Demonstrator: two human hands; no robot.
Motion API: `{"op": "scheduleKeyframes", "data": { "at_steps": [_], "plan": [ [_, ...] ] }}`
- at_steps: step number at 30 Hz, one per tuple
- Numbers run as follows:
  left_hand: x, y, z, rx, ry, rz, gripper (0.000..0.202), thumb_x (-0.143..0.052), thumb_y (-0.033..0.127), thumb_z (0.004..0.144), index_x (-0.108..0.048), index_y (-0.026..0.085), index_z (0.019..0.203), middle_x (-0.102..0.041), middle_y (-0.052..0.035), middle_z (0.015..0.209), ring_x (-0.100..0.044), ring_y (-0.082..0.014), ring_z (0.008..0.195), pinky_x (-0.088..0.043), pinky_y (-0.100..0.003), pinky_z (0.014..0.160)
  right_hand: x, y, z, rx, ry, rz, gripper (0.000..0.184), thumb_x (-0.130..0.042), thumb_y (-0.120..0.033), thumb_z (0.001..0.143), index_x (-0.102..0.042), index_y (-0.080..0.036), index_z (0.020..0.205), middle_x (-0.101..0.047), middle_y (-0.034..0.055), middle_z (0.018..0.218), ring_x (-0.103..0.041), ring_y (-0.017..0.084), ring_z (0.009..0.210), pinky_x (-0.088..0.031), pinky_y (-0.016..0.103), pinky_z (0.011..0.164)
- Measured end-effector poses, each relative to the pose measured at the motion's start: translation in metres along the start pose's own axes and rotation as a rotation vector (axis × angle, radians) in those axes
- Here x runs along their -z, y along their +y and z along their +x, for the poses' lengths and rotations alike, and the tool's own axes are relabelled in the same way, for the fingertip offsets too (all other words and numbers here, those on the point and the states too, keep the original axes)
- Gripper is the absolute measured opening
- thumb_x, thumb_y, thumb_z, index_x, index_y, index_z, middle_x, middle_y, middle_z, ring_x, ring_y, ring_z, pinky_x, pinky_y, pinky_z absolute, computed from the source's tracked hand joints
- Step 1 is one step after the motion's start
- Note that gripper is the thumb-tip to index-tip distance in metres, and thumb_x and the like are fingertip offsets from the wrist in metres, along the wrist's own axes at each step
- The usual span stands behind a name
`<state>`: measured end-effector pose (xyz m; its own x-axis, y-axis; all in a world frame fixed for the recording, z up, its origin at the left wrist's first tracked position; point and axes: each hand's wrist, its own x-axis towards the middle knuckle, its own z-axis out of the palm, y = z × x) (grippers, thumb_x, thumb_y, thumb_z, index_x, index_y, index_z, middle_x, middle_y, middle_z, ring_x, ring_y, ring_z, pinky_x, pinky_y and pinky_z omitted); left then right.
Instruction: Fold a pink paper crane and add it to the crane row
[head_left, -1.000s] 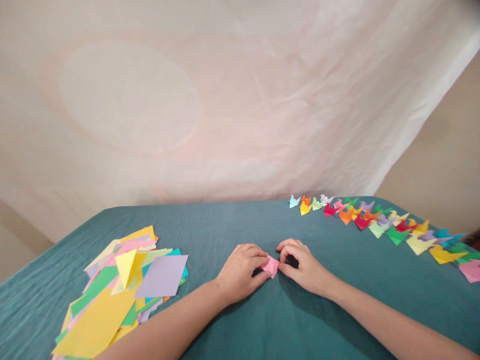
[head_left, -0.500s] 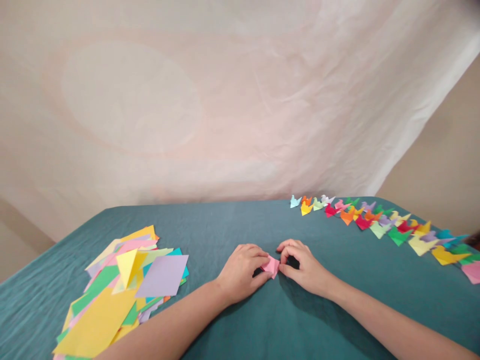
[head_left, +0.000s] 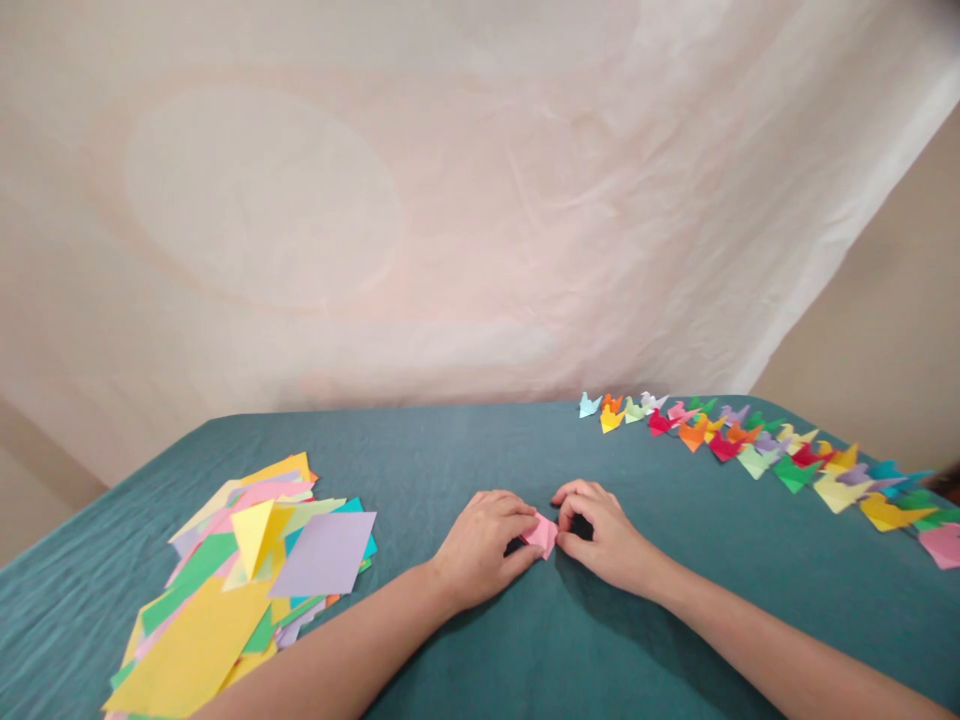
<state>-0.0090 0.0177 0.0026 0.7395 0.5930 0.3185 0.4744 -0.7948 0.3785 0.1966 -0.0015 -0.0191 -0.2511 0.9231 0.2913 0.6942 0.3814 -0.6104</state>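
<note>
Sheets (head_left: 199,640) lie left of the pink folded paper (head_left: 545,538). The left hand (head_left: 484,545) grasps its left side on the tablecloth (head_left: 450,450); the right hand (head_left: 606,535) curls at its right corner, grip unclear. Probably light, easily creased, it suits edge holds. Rightward sit paper birds (head_left: 757,460).

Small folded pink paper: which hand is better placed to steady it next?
Probably the left hand: its fingers and thumb cover the left side of the small folded pink paper, while the right hand is only at the right corner.
</note>
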Motion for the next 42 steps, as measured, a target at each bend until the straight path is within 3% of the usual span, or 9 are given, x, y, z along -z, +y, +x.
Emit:
{"op": "scheduleKeyframes", "data": {
  "at_steps": [14, 22, 31, 42],
  "plan": [
    [-0.002, -0.001, -0.001, -0.003, 0.006, -0.018, 0.021, -0.054, 0.03, 0.085, -0.063, 0.02, 0.1, -0.063, -0.0057, 0.104, -0.054, -0.0205, 0.1, -0.038, -0.034, 0.09, -0.006, 0.0, 0.003, -0.059, 0.042, -0.052, 0.008, -0.055, -0.013, 0.067, -0.053, -0.02, 0.064, -0.06, 0.0017, 0.092, -0.053, 0.02, 0.089, -0.035, 0.037, 0.079],
    [-0.001, -0.002, -0.002, 0.012, 0.007, -0.036, 0.028, -0.056, 0.034, 0.083, -0.06, 0.019, 0.106, -0.063, -0.0056, 0.106, -0.054, -0.0213, 0.101, -0.038, -0.034, 0.091, -0.004, -0.006, -0.005, 0.033, 0.07, -0.078, 0.018, -0.056, -0.016, 0.07, -0.055, -0.023, 0.087, -0.058, 0.0029, 0.093, -0.052, 0.021, 0.092, -0.038, 0.038, 0.081],
    [0.0, 0.0, 0.0, 0.019, 0.004, -0.07, 0.029, -0.057, 0.038, 0.083, -0.06, 0.021, 0.105, -0.064, -0.0042, 0.103, -0.056, -0.0205, 0.098, -0.039, -0.033, 0.088, -0.001, -0.011, -0.006, 0.263, 0.059, -0.154, 0.02, -0.055, -0.01, 0.075, -0.062, -0.024, 0.086, -0.059, 0.0039, 0.097, -0.054, 0.021, 0.095, -0.039, 0.038, 0.084],
    [0.002, 0.0, 0.0, 0.039, -0.001, -0.065, 0.03, -0.058, 0.04, 0.082, -0.06, 0.021, 0.105, -0.064, -0.0041, 0.103, -0.056, -0.0206, 0.098, -0.04, -0.032, 0.086, -0.002, -0.011, -0.006, 0.235, 0.053, -0.062, 0.016, -0.052, -0.014, 0.08, -0.063, -0.024, 0.086, -0.06, 0.0036, 0.092, -0.057, 0.018, 0.084, -0.044, 0.033, 0.076]
  ]
}}
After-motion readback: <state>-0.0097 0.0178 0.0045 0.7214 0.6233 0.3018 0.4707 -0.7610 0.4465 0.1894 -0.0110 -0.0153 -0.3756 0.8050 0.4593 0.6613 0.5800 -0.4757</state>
